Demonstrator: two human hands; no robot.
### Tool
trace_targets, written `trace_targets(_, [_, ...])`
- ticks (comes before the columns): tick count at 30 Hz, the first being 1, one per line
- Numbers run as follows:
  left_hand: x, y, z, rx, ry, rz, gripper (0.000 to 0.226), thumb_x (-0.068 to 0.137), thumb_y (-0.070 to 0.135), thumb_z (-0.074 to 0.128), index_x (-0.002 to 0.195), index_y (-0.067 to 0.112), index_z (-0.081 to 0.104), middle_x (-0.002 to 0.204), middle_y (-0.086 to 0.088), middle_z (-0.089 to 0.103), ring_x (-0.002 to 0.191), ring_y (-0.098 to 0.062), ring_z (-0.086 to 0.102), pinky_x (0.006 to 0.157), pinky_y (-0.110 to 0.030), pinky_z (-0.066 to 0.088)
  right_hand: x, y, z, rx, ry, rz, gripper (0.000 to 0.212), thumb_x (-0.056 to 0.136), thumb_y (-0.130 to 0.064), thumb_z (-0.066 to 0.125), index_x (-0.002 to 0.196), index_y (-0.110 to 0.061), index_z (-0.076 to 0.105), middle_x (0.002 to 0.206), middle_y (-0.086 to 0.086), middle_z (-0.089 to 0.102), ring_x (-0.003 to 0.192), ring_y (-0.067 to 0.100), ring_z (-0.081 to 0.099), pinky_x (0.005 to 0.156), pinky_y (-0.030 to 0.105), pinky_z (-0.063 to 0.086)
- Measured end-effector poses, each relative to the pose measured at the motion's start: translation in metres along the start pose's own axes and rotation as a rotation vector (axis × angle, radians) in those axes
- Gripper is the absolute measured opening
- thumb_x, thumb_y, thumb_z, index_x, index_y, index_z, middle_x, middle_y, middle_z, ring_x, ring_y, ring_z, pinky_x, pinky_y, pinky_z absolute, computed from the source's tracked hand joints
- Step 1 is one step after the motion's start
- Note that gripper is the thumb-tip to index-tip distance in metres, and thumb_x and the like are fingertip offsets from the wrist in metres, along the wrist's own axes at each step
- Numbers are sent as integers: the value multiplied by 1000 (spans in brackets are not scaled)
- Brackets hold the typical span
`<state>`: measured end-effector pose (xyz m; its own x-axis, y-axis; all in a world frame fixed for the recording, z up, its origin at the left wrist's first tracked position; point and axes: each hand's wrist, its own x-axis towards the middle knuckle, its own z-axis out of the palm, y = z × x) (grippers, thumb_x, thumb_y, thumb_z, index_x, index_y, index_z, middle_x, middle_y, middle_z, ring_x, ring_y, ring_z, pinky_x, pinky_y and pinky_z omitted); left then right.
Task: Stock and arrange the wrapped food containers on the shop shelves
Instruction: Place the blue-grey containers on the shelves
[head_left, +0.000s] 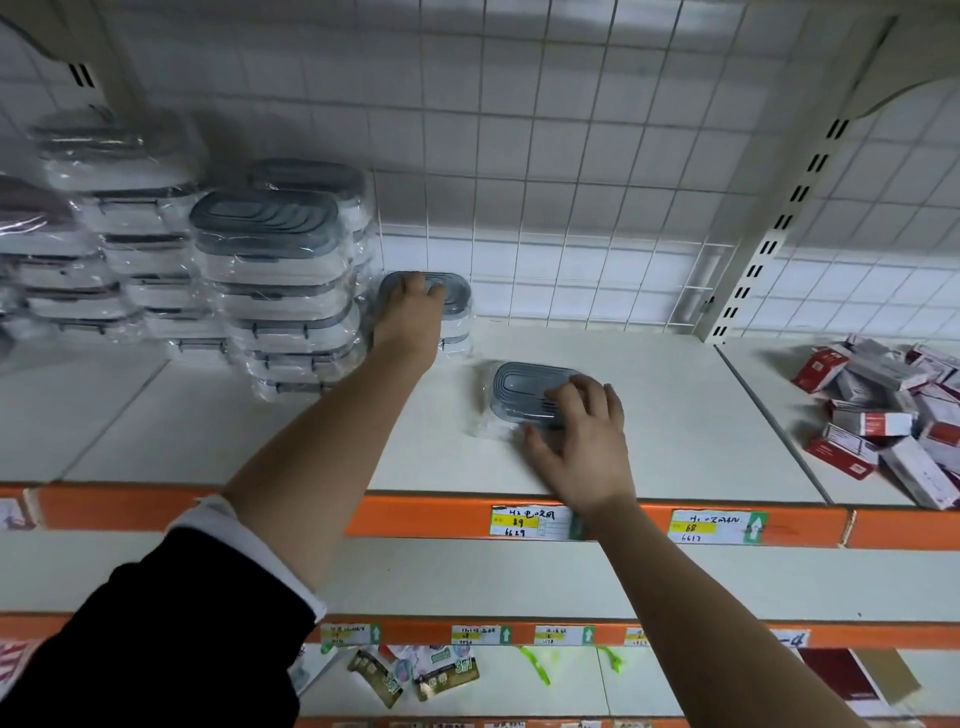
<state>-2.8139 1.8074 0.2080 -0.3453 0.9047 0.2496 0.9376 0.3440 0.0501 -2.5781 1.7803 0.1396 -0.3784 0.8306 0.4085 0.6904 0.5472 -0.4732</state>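
Note:
Stacks of wrapped food containers (275, 280), white with grey lids, fill the left part of the white shelf (675, 415). My left hand (410, 312) reaches far back and rests on the lid of a small stack of containers (454, 299) against the wire grid wall. My right hand (582, 441) lies on a single wrapped container (524, 389) that sits flat in the middle of the shelf, fingers spread over its lid and near edge.
A loose heap of red and white boxes (883, 415) lies on the shelf section to the right, beyond a slotted upright post (769, 244). The orange shelf edge (415, 514) carries price tags. Lower shelves hold packets.

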Motion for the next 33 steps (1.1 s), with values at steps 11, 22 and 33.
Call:
trace_targets(11, [-115, -13, 5, -195, 124, 224, 30, 97, 32, 51, 119, 16, 65, 119, -5, 57, 111, -28, 52, 94, -40, 40, 1, -4, -2, -18, -31, 117, 45, 74, -43, 75, 105, -17, 56, 144, 20, 39, 126, 38, 37, 100, 44, 36])
trace_targets(22, [-146, -34, 27, -226, 113, 89, 37, 90, 38, 32, 95, 16, 62, 95, -3, 62, 91, -28, 57, 85, -40, 41, 41, -37, 4, 126, 115, 122, 72, 62, -55, 70, 120, -16, 51, 122, 11, 47, 116, 31, 39, 101, 40, 35])
trace_targets(33, [-141, -35, 29, -163, 74, 111, 45, 87, 44, 20, 95, 20, 57, 95, 1, 58, 92, -22, 53, 89, -39, 37, 156, -103, 27, 127, 217, -82, 56, 68, -50, 72, 108, -16, 55, 119, 8, 55, 107, 32, 45, 86, 39, 39])
